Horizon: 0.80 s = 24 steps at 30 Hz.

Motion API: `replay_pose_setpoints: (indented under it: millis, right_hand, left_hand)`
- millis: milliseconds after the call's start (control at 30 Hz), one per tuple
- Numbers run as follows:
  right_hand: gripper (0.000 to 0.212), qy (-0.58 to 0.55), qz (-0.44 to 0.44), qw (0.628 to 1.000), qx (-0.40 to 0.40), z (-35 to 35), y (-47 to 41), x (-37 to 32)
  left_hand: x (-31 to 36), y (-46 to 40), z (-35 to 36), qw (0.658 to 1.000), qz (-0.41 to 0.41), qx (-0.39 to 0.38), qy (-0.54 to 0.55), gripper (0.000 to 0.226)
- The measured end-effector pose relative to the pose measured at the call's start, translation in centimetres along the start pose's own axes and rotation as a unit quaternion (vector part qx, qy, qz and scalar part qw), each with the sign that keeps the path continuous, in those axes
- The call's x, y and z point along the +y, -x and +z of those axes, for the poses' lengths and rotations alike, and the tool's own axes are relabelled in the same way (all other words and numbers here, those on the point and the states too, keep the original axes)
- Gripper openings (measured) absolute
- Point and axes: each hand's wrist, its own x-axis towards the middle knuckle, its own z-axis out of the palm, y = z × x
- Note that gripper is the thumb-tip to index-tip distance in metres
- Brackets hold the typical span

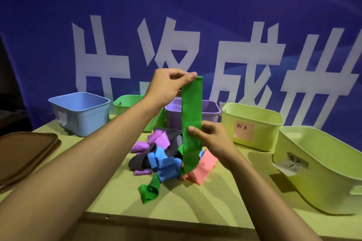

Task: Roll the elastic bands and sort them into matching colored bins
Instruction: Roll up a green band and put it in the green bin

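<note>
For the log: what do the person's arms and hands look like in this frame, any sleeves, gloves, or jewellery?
Both forearms are bare as far as the frame shows, with no sleeves in view. The left hand and right hand wear no gloves, and no rings, watch, or wristbands show on the visible sides. The fingers have short, unpainted nails. No markings or tape appear on either arm.

A blue banner (195, 6) is filling the whole upper half of the frame, with large white characters (176, 60) running across it. A pale wooden table (176, 201) is taking up the lower half. At the left edge a brown lid (23, 154) is lying flat on the table, partly running out of frame.
</note>
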Motion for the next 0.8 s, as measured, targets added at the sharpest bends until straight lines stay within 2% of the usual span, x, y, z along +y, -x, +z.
replay_pose_setpoints:
  millis: [200,333,467,533,800]
  right_hand:
    - [0.015,-0.006,0.056,0.998,-0.031,-0.2,1.7,1.7]
    - [0.021,-0.003,0.103,0.993,-0.065,-0.4,3.1,2.4]
    - [0.023,0.126,0.162,0.971,-0.125,-0.6,4.6,4.1]
    - [0.024,0.153,0.188,0.960,-0.138,-0.5,5.3,4.7]
    - [0.010,0.142,0.189,0.959,-0.155,-1.1,7.0,5.2]
  left_hand:
    - [-0.7,-0.3,-0.2,1.000,-0.003,0.010,-0.010,0.012]
    - [-2.5,-0.2,-0.1,1.000,-0.028,-0.001,-0.008,0.016]
    - [-4.9,0.5,0.5,0.998,-0.057,-0.009,-0.005,0.015]
    - [-5.9,0.8,0.7,0.997,-0.070,-0.017,-0.003,0.011]
    - [-7.2,0.4,0.8,0.996,-0.082,0.000,0.018,0.010]
